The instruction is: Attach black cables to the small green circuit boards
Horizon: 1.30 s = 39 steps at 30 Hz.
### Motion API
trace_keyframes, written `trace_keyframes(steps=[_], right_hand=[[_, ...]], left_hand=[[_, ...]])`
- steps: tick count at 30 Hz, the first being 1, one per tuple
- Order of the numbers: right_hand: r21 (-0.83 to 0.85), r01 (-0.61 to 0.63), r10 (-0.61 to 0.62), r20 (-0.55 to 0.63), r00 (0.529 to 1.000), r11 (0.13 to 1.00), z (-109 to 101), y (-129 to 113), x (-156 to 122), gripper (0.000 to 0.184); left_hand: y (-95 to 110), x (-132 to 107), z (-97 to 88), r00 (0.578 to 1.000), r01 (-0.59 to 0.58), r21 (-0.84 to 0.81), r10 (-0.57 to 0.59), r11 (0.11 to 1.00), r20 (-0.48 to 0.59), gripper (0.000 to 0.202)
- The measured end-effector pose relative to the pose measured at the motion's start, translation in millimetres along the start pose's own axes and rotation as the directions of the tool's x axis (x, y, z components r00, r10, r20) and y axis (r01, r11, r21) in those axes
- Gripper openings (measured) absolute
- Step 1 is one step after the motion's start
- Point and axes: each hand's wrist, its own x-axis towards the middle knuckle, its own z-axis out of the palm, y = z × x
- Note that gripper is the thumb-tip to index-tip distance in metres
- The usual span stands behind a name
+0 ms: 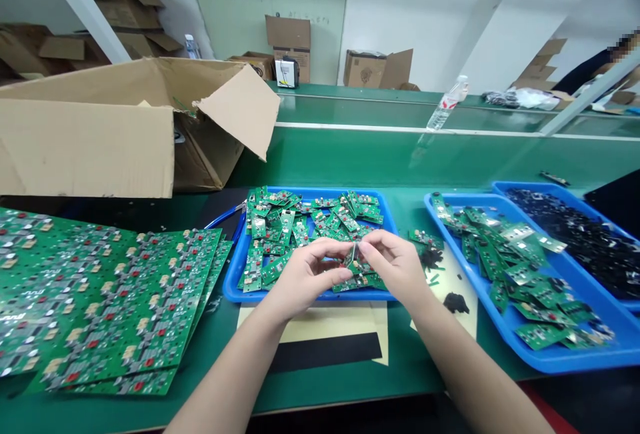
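My left hand (300, 274) and right hand (395, 264) pinch one small green circuit board (354, 255) between closed fingertips, above the near edge of the middle blue plastic tray (235, 274) of loose boards. Large green uncut panels (100, 294) lie at the green worktop's (350, 161) left edge, an open cardboard box (100, 134) behind.

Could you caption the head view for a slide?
Left hand and right hand pinch small green circuit board over blue plastic tray.

Glossy blue plastic tray (235, 274), matt brown cardboard box (85, 147), smooth green tabletop (350, 161)
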Motion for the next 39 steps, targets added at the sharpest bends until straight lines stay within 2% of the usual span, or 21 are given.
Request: trace_keyframes(steps=[4,9,14,18,20,23,26,28,30,32,33,36,39], right_hand=[[0.074,-0.082,0.083,-0.009,0.996,0.994,0.7,4.0,0.3,0.016],[0.008,-0.028,0.029,-0.052,0.998,1.000,1.6,7.9,-1.1,0.014],[-0.042,0.092,-0.094,-0.049,0.994,0.995,3.6,7.9,-3.2,0.012],[-0.112,0.254,-0.263,-0.071,0.962,0.961,4.0,4.3,-4.2,0.012],[-0.086,0.292,-0.297,-0.060,0.953,0.953,2.6,3.8,-3.9,0.012],[0.134,0.234,-0.242,0.040,0.970,0.963,-2.5,5.7,-2.1,0.009],[0.430,0.105,-0.199,0.179,0.964,0.897,-8.1,7.8,1.0,0.011],[0.505,0.035,-0.143,0.177,0.974,0.862,-9.5,8.2,3.4,0.019],[0.472,-0.086,0.025,0.135,0.991,0.877,-8.8,8.1,5.7,0.025],[0.421,-0.240,0.201,0.135,0.970,0.875,-7.3,8.8,7.8,0.033],[0.397,-0.300,0.258,0.156,0.953,0.867,-6.8,9.5,8.6,0.037],[0.351,-0.390,0.318,0.248,0.915,0.851,-7.5,11.9,10.0,0.037],[0.318,-0.443,0.357,0.293,0.887,0.838,-10.3,11.1,10.5,0.033]], left_hand=[[-4.3,-0.2,0.0,0.999,-0.031,0.125,0.030,0.992,0.011,0.032],[-7.5,0.0,0.2,0.998,-0.065,0.215,0.069,0.974,-0.009,0.031],[-6.4,-0.3,1.7,0.998,-0.061,0.173,0.060,0.983,0.011,0.032],[-3.5,-1.3,3.2,1.000,-0.025,0.112,0.027,0.993,-0.016,0.028],[-2.8,-1.6,3.7,1.000,-0.010,0.070,0.012,0.997,-0.021,0.027],[-2.7,-1.4,3.4,1.000,-0.018,0.065,0.019,0.998,-0.014,0.024],[-3.1,-0.8,2.0,0.995,-0.073,0.151,0.082,0.986,-0.049,0.023],[-3.9,-0.6,1.0,0.989,-0.105,0.184,0.122,0.977,-0.080,0.023],[-5.8,-0.5,0.1,0.982,-0.143,0.223,0.165,0.964,-0.087,0.026],[-9.3,-0.2,-1.2,0.954,-0.245,0.361,0.289,0.900,-0.074,0.027],[-11.6,0.2,-2.0,0.926,-0.311,0.455,0.375,0.835,-0.054,0.028],[-18.3,2.0,-5.3,0.805,-0.454,0.683,0.592,0.572,0.040,0.029],[-20.5,3.6,-7.6,0.733,-0.474,0.779,0.675,0.411,0.090,0.030]])
